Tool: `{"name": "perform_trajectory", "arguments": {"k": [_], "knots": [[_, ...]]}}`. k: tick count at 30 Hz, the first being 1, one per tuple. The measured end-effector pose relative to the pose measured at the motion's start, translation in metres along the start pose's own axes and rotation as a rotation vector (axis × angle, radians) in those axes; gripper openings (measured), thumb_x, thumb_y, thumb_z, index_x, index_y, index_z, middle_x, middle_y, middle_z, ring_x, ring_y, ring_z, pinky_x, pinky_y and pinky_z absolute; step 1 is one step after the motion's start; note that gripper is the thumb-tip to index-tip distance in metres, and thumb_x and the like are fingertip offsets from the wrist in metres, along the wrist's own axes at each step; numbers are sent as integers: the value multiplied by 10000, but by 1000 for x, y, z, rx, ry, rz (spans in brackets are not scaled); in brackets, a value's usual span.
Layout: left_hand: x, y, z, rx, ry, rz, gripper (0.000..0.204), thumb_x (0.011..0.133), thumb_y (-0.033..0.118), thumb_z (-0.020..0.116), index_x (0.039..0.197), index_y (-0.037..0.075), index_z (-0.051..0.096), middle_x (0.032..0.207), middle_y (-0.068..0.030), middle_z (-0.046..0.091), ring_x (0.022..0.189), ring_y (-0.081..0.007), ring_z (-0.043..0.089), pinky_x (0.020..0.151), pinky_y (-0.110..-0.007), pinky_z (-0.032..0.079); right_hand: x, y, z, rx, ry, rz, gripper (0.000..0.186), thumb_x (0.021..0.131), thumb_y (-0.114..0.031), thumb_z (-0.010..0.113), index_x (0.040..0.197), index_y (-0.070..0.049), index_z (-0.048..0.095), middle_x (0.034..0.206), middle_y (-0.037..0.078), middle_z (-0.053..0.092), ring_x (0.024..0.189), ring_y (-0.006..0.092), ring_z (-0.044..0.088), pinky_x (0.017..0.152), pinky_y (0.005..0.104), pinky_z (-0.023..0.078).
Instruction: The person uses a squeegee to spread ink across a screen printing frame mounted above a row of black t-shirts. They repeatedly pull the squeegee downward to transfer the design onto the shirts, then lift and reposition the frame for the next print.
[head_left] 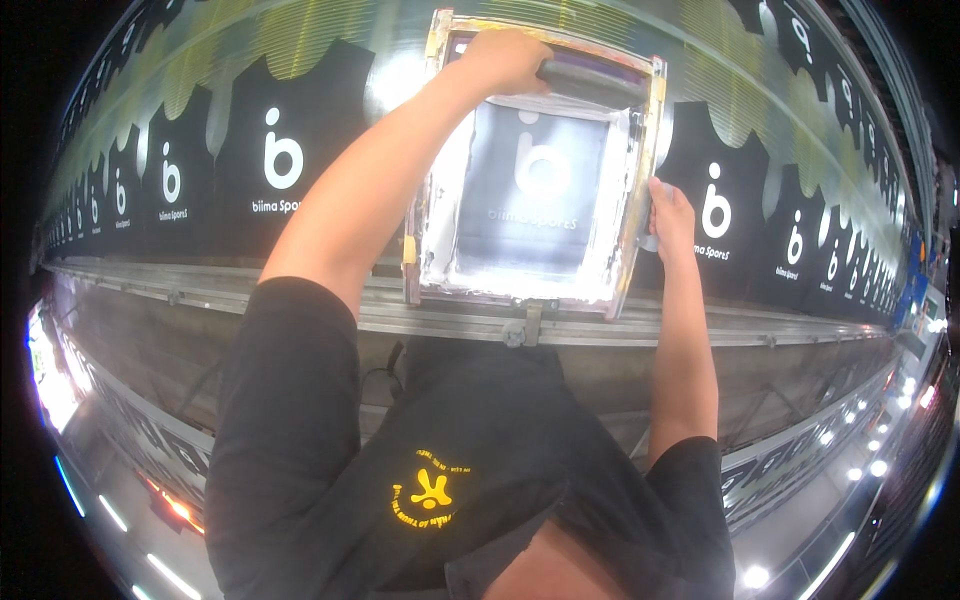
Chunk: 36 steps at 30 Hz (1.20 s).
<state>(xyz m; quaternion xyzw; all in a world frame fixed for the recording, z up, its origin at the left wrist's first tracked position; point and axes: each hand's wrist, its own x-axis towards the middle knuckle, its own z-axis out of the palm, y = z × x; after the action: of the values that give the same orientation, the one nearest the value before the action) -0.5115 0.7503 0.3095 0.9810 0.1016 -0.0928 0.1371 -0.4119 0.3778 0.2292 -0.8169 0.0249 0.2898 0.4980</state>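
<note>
A screen-printing frame [428, 200] with pale, stained edges lies over the middle of the long print table, its mesh [525, 240] showing a white logo over dark fabric. My left hand [503, 60] is closed on a grey squeegee [592, 87] at the far end of the frame, over the mesh. My right hand [668, 210] is closed around the frame's right side, thumb upward, beside a grey metal piece. A metal clamp [520, 332] sits at the frame's near edge on the rail.
Rows of black cut garment panels [255, 150] with white prints lie along the curved table to both sides, more panels [725, 150] at right. A metal rail [760, 325] runs along the near edge. Below are dark aisle structures and bright lights.
</note>
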Motion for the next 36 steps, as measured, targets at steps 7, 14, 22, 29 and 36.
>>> {"name": "perform_trajectory", "arguments": {"k": [7,14,22,29,36], "knots": [[-94,44,38,-163,165,-43,273,843,403,801,977,165,797,879,-79,744,884,-337,728,749,-481,583,-25,-43,-6,192,-6,-29,434,1002,-356,736,1211,13,644,664,-57,473,478,31,375,402,231,284],[-274,121,135,-155,464,91,466,664,31,774,1114,147,733,1059,-1,735,969,-247,698,818,-390,569,-28,-52,3,189,50,-157,358,1006,-310,720,1150,16,690,694,-44,528,493,35,406,425,235,305],[-323,63,104,-158,410,43,459,674,92,804,1122,150,721,1073,-6,718,986,-276,677,851,-423,526,-58,-64,80,374,105,-353,318,1014,-244,729,1147,43,694,964,68,732,821,88,654,722,246,530],[-397,-88,57,-150,252,-77,391,670,111,804,1054,153,747,1018,-8,734,966,-268,681,850,-407,538,-104,-40,264,441,106,-399,266,1010,-213,734,1128,24,703,907,35,713,782,76,626,709,237,521],[-472,-200,33,-150,206,14,423,665,134,813,1084,139,752,993,-16,746,920,-254,693,799,-400,547,-174,-72,381,346,122,-271,259,1016,-210,714,1142,16,700,919,27,703,788,61,608,699,229,493]]}}
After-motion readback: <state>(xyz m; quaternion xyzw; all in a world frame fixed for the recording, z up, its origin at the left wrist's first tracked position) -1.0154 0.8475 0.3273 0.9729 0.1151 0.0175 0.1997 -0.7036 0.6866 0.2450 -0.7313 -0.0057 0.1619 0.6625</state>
